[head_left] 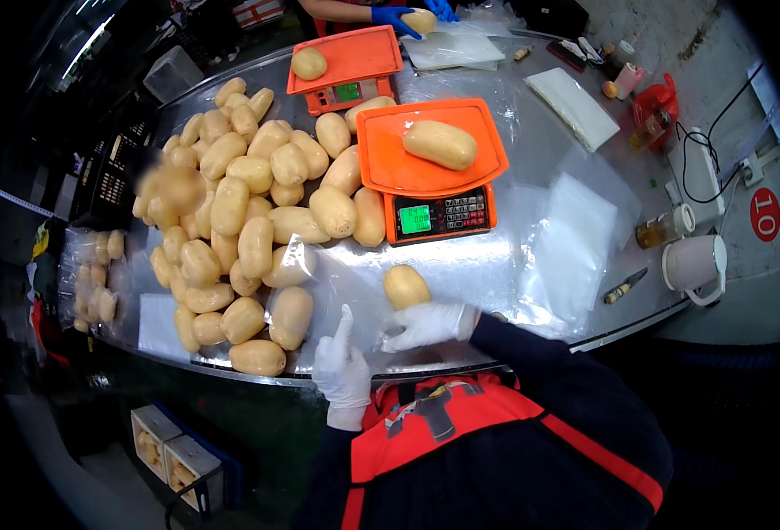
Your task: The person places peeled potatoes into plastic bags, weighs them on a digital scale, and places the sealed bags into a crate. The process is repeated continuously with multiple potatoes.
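Note:
A clear plastic bag (326, 281) spreads over the near edge of a heap of pale yellow, oblong vegetables (228, 205). My left hand (343, 375), in a white glove, is at the bag's near side with its index finger stretched out and the other fingers folded on the film. Curled leftward, my white-gloved right hand (429, 326) appears to pinch the bag's right edge; its fingertips show only partly. Just beyond that hand lies a single oblong vegetable (406, 287). Another vegetable (440, 145) rests on the orange pan of a digital scale (443, 215) with a lit display.
Across the metal table (460, 258), a co-worker's blue-gloved hand (396, 19) holds a vegetable near a second orange scale (347, 64). Flat plastic bags (571, 231) lie at right, near a knife (625, 286), a jar (665, 227) and a pale jug (695, 265). Crates (178, 457) stand below left.

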Motion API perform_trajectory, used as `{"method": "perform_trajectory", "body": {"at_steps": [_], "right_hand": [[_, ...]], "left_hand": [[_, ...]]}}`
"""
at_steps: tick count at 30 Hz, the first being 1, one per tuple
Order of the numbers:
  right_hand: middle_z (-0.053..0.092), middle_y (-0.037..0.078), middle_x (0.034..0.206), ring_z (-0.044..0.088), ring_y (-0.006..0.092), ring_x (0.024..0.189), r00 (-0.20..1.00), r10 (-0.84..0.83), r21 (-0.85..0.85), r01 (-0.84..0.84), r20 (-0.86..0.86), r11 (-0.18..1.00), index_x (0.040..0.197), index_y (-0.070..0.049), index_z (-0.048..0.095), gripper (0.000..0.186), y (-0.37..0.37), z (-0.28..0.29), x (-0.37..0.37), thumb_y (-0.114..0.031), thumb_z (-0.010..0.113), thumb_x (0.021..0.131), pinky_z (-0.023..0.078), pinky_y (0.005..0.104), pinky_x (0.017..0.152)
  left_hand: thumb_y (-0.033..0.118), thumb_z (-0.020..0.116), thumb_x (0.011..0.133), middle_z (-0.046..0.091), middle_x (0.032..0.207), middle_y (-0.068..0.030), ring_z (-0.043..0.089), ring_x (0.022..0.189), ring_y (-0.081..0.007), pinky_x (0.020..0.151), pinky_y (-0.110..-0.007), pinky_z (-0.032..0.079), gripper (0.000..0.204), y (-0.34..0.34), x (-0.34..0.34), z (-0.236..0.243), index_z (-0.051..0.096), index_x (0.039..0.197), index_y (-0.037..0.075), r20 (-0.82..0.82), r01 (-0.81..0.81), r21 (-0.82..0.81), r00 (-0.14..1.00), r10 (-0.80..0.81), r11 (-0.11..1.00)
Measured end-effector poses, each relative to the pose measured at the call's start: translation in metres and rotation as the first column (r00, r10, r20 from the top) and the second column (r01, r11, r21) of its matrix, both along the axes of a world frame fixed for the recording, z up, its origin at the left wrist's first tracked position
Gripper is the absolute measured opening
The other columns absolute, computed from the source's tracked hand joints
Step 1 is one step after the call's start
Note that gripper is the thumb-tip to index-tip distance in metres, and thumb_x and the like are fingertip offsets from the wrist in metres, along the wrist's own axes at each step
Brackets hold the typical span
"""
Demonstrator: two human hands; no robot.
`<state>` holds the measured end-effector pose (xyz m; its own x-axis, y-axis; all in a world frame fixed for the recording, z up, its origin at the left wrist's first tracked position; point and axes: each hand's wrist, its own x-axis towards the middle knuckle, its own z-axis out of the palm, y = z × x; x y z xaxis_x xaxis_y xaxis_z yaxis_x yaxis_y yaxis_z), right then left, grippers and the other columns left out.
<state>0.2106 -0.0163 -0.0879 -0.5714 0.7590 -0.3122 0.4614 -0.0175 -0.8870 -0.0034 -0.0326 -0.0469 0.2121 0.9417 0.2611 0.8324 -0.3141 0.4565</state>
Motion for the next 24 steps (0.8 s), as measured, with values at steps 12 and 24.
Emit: {"method": "perform_trajectory", "body": {"at_steps": [12,24], "right_hand": [[0.070,0.020,0.116,0.068,0.0350,0.108,0.264,-0.457,0.477,-0.016,0.850,0.879,0.153,-0.003,0.039,0.099,0.229,0.095,0.119,-0.050,0.078,0.075,0.056,0.0441,0.088],[0.064,0.015,0.129,0.068,0.0239,0.108,0.700,-0.713,0.507,0.602,0.037,0.617,0.140,-0.001,0.050,0.070,0.133,0.084,0.222,-0.010,0.081,0.078,0.056,0.0351,0.096]], "left_hand": [[-0.002,0.064,0.079,0.050,0.074,-0.0099,0.058,0.072,-0.0308,0.066,-0.045,0.049,0.061,-0.008,-0.007,0.005,0.069,0.134,0.026,-0.019,-0.064,-0.098,0.998,0.063,0.993],[0.002,0.065,0.085,0.051,0.075,-0.0095,0.059,0.072,-0.0300,0.067,-0.045,0.049,0.056,0.004,-0.013,-0.001,0.068,0.136,0.026,0.046,-0.017,-0.090,0.999,0.022,0.996]]}}
